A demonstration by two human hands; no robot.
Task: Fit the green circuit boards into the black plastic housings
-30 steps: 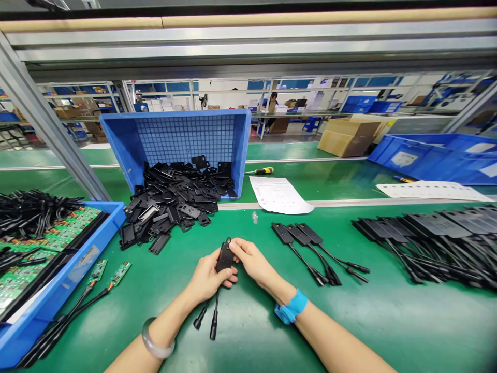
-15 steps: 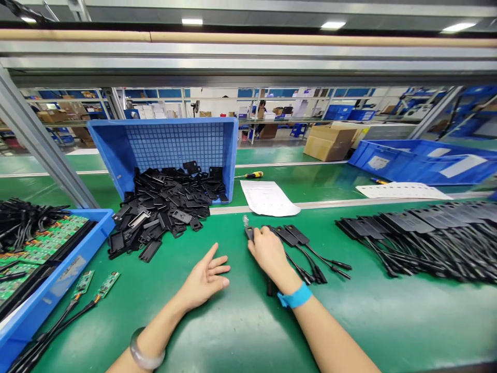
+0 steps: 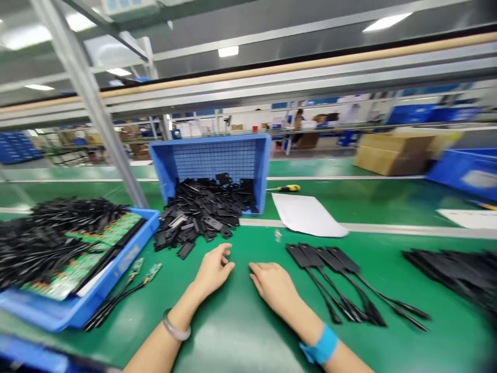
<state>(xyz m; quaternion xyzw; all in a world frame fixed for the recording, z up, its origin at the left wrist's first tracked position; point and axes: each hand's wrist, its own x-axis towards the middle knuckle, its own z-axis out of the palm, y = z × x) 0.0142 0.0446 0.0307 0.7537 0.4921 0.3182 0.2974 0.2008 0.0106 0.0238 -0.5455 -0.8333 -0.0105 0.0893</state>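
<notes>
Green surface (image 3: 229,331) carries everything. Blue bin (image 3: 217,158) lies on its side toward the far edge, mouth facing the near edge. Blue tray (image 3: 149,229) sits toward the left edge, loaded with green boards and black cabling. Heap of black shells (image 3: 207,207) spills out of the bin onto the surface. Pile of cased units (image 3: 458,272) toward the right edge, blurred. White sheet (image 3: 308,215) right of the bin, its near part over the pale strip.

Both hands over mid-surface, near-edge side, apart. Left hand (image 3: 213,267): fingers half curled, thumb clear of them, nothing held; shell heap just beyond. Right hand (image 3: 274,285): palm down, fingers loosely extended, no grip visible, underside hidden; nearest the four black units (image 3: 330,260).

Those lie side by side, cable tails (image 3: 373,313) angled toward the near right corner. Should be light, stiff, a bit slick; take the case by its long sides, don't lift by the floppy tails.

Two loose boards (image 3: 152,273) beside the tray, leads toward the near left corner. Likely fragile: hold by board edges, spare the wire joints.

Yellow-black screwdriver (image 3: 289,188) right of the bin. Small clear piece (image 3: 278,235) near the sheet; can't tell what.
</notes>
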